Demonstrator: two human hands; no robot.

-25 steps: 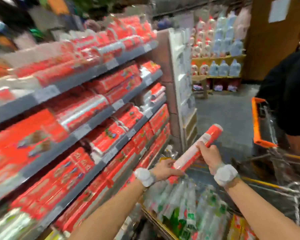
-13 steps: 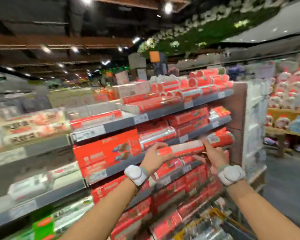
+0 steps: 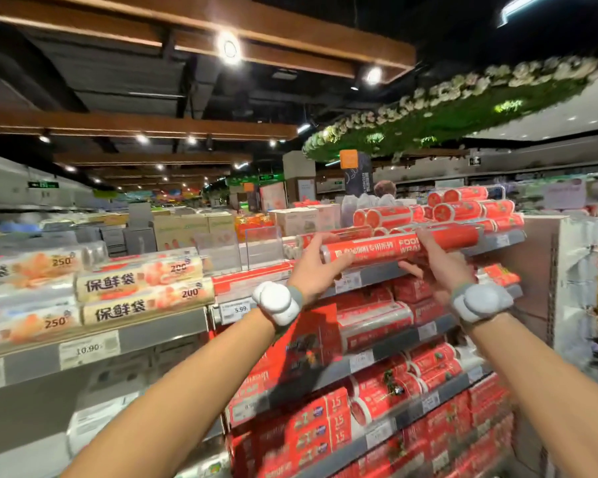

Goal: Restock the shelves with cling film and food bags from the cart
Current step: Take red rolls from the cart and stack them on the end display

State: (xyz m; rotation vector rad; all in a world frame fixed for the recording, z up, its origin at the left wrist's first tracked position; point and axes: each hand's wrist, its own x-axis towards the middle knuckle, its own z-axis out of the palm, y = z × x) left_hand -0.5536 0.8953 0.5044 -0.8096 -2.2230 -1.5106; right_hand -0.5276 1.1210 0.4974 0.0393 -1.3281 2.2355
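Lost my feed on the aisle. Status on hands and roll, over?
Left hand and right hand grip the food wrap roll. Roll held at top shelf edge. Stacked rolls crowd behind.

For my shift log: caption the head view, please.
Person's left hand and right hand hold a red food wrap roll at the top shelf.

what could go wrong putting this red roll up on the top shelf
1. The food wrap roll, held by the left hand and right hand, could knock the piled rolls behind it. Being round, they may tumble off the top shelf.
2. Set down near the front edge, it might roll off itself.
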